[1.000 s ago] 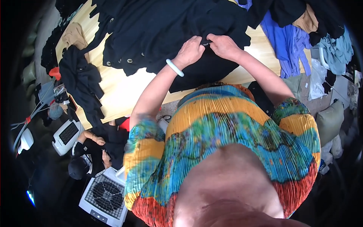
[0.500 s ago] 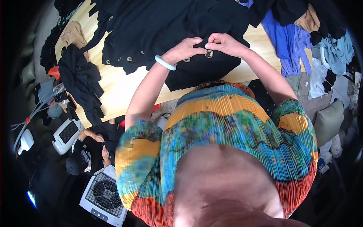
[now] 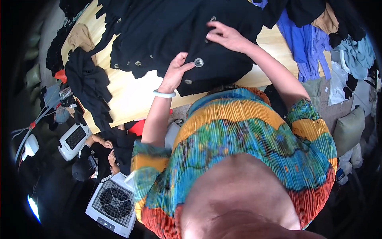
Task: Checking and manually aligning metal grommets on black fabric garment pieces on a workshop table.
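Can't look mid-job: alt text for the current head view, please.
A person's left hand has its thumb at a round button on a black garment on a pale wooden table; the right hand, fingers apart, is farther up the garment. Blue-purple garments lie rightward; at lower left, a co-worker is near a white fan unit.

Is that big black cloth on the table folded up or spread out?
Mostly spread out, but rumpled: the black cloth lies wide across the table, with round buttons showing.
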Demonstrator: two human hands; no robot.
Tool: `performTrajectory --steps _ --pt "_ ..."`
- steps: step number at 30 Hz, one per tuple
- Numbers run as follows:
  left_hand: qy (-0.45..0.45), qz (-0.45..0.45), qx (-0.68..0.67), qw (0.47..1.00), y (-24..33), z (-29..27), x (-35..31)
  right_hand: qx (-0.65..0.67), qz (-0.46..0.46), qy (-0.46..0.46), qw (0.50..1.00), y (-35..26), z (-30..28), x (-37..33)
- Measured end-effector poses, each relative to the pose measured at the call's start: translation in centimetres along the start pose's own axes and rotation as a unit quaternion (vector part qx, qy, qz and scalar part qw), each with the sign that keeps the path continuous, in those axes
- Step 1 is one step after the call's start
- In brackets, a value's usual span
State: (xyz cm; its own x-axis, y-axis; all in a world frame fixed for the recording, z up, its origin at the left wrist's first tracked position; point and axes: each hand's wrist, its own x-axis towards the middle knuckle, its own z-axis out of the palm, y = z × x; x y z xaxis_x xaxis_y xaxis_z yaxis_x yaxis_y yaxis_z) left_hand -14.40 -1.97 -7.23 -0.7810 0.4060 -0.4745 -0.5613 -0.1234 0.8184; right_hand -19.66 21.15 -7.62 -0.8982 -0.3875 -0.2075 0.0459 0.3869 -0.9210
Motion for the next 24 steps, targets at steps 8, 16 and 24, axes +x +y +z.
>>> performTrajectory --steps 8,16,24 --pt "0.097 0.014 0.332 0.938 -5.8 -4.5 1.3 -0.211 0.011 -0.228 0.951 2.3 2.1 -1.2" --pt "0.268 0.172 0.544 0.777 -1.7 1.7 6.1 -0.339 -0.103 -0.044 0.934 2.2 3.8 -2.7" --pt "0.172 0.095 0.548 0.813 -1.8 1.3 7.6 -0.294 -0.122 -0.012 0.948 2.8 3.8 -1.9"
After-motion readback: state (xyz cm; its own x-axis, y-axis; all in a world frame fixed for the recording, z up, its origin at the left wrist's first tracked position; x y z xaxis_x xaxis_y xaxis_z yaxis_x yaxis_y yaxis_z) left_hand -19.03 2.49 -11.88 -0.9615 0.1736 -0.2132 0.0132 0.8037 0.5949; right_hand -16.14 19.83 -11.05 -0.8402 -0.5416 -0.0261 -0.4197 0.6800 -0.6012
